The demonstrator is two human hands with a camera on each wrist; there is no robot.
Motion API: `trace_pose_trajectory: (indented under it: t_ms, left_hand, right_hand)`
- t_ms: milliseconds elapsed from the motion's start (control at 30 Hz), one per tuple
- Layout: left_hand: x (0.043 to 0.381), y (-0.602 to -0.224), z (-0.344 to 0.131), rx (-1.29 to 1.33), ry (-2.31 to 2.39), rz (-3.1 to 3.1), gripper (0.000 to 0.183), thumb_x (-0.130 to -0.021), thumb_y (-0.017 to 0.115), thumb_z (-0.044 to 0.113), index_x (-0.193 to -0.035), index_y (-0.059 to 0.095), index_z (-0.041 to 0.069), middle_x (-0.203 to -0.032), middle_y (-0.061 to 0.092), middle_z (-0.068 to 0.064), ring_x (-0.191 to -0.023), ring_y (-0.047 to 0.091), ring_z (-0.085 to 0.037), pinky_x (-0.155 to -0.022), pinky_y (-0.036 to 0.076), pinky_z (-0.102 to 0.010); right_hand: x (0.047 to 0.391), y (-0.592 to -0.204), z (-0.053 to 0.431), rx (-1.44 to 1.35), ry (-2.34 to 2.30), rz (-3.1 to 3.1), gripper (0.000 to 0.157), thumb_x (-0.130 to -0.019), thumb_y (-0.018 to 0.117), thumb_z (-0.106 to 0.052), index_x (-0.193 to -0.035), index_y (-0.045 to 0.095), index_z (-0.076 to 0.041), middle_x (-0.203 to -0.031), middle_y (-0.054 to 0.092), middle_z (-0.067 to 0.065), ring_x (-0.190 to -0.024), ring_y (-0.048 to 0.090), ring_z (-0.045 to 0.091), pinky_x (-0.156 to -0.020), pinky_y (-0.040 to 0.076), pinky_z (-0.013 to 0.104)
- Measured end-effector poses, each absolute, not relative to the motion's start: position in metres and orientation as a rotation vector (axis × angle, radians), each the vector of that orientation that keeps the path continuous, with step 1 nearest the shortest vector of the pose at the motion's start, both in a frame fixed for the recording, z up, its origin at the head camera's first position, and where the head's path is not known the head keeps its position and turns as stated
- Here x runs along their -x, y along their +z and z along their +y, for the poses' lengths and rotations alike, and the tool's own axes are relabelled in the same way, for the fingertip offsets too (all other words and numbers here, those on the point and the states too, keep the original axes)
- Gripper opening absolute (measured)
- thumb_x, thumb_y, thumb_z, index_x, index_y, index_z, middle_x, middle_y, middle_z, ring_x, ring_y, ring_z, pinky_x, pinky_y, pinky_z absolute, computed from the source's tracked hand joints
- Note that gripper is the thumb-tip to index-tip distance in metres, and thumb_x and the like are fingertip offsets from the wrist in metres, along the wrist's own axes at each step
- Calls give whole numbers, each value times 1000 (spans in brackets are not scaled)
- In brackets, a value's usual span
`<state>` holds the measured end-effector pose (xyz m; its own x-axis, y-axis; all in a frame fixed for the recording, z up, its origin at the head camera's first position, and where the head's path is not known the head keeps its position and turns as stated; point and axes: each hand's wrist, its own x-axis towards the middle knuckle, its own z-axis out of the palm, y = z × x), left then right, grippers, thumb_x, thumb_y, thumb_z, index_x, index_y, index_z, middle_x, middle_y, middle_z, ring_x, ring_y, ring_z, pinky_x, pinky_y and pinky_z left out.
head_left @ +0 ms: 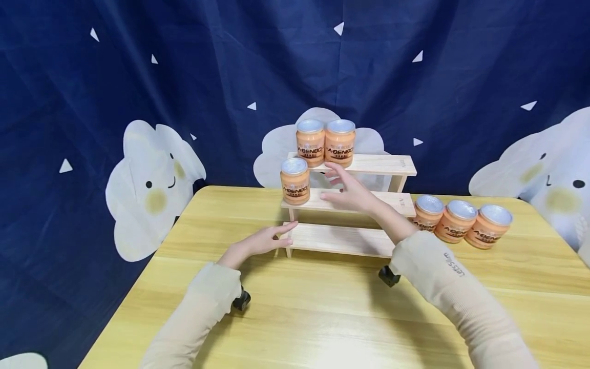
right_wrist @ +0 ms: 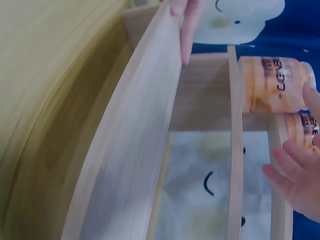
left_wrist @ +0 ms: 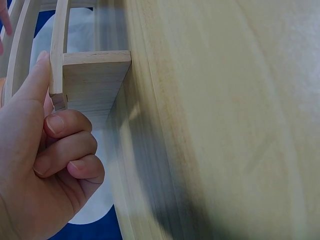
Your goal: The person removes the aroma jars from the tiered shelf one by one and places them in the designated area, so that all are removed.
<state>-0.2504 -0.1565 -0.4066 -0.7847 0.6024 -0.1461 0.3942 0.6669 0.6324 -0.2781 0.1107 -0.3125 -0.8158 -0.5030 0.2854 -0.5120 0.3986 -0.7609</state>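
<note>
A three-step wooden display rack [head_left: 341, 240] stands on the table. My left hand [head_left: 260, 242] pinches the left end of its lowest board; in the left wrist view the curled fingers [left_wrist: 70, 150] sit by the board's end. My right hand [head_left: 352, 193] is over the middle step, fingers spread and holding nothing. Just left of it, an orange jar [head_left: 295, 185] with a silvery lid stands at the left end of that step. Two matching jars, one at the left [head_left: 310, 145] and one beside it [head_left: 340, 146], stand together on the top step.
Three more orange jars, the nearest to the rack [head_left: 427, 214], then a middle one [head_left: 455, 223] and an outer one [head_left: 488, 228], stand in a row on the wooden table [head_left: 313, 307] at the rack's right. A dark blue curtain [head_left: 207, 66] with clouds hangs behind.
</note>
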Motion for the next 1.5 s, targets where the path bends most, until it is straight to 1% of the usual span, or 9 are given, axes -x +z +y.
trace_pose_trajectory:
  t_ms: [267,433,533,633,767,833,1033,1233,1500]
  left_hand:
    - [251,-404,-156,-801,823,2543,59,-94,48,38,-145,26,19,-145,33,-9,-119,46,-30,-97,38,-42]
    - [250,-404,-157,-816,819,2556,58,-94,48,38,-145,28,18,-143,36,-9,-103,56,-24,-90,42,-40]
    - [250,-405,-157,-819,836,2553,57,-94,48,38,-144,29,18,-143,36,-8,-91,57,-18,-84,44,-36]
    - [251,-406,-158,-806,845,2548,57,-94,48,38,-144,29,20,-145,34,-6,-94,56,-19,-86,43,-36]
    - [253,-406,-158,-806,853,2534,57,-94,48,39,-145,28,22,-146,30,-3,-114,50,-25,-93,40,-38]
    - [253,-406,-157,-805,855,2530,57,-93,48,39,-144,28,22,-146,31,-3,-118,48,-25,-94,40,-38]
    - [251,-407,-158,-819,868,2535,57,-94,49,37,-144,29,19,-145,33,-4,-112,51,-23,-91,42,-36]
    - [251,-406,-157,-833,909,2502,57,-95,48,35,-144,28,15,-148,28,-2,-127,37,-26,-98,37,-40]
    - [252,-404,-158,-820,867,2514,58,-95,47,37,-145,27,16,-147,28,-4,-120,45,-27,-96,39,-40]
  right_hand:
    - [283,-317,79,-911,1624,-2549,81,-82,67,-9,-144,16,-8,-137,31,29,-123,34,42,-94,37,54]
    - [286,-322,60,-862,1736,-2480,82,-81,68,-9,-144,16,-9,-136,33,25,-120,37,39,-96,36,50]
    - [287,-323,51,-842,1752,-2442,83,-80,69,-8,-144,16,-8,-135,37,22,-116,41,37,-96,36,47]
    - [288,-324,44,-820,1713,-2403,85,-78,71,-9,-144,17,-5,-136,37,21,-119,40,35,-100,33,45]
    - [287,-327,36,-733,1601,-2382,89,-75,75,-13,-143,18,-3,-136,36,23,-124,36,33,-104,27,45]
    - [286,-329,33,-675,1555,-2387,88,-74,76,-16,-142,21,-5,-133,39,23,-123,35,33,-103,27,47]
    - [284,-334,30,-615,1531,-2365,81,-74,76,-18,-138,28,-8,-127,45,20,-119,37,33,-99,29,49]
    - [275,-334,42,-644,1576,-2323,80,-75,76,-17,-138,29,-8,-127,42,18,-112,43,29,-93,36,46]
    - [264,-335,70,-713,1598,-2283,78,-74,76,-11,-136,30,-5,-123,48,17,-101,49,30,-81,43,40]
